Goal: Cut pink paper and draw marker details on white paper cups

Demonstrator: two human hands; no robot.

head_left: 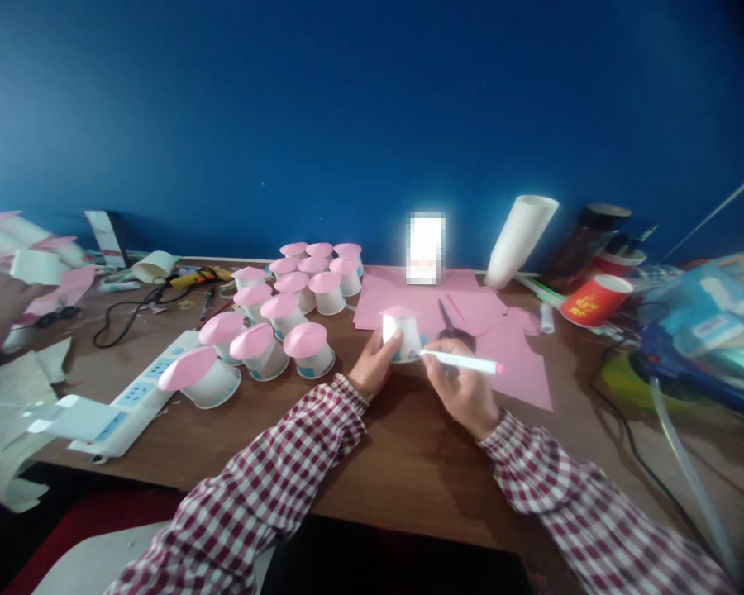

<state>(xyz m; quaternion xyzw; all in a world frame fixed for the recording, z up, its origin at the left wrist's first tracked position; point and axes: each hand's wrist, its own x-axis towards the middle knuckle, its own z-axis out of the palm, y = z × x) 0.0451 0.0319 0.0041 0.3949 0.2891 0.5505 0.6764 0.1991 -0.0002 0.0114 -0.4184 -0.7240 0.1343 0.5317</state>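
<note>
My left hand (375, 364) is closed around a white paper cup (403, 335) that stands upside down and wears a pink paper cone on top. In my right hand (465, 392) is a white marker pen (468, 362) with a pink end pointing right. Its tip is at the lower right side of the cup; whether it touches I cannot tell. Left of my hands stand several finished-looking cups of the same kind with pink cone tops (305, 340). Behind my right hand lie dark-handled scissors (452, 329) on pink paper (527, 372).
A white power strip (145, 397) with a plugged-in charger lies at the left. A stack of white cups (521, 240) leans against the blue wall. A red paper cup (597, 299) and a blue glue gun (675, 372) are at the right. A blurred arm (0, 322) shows far left.
</note>
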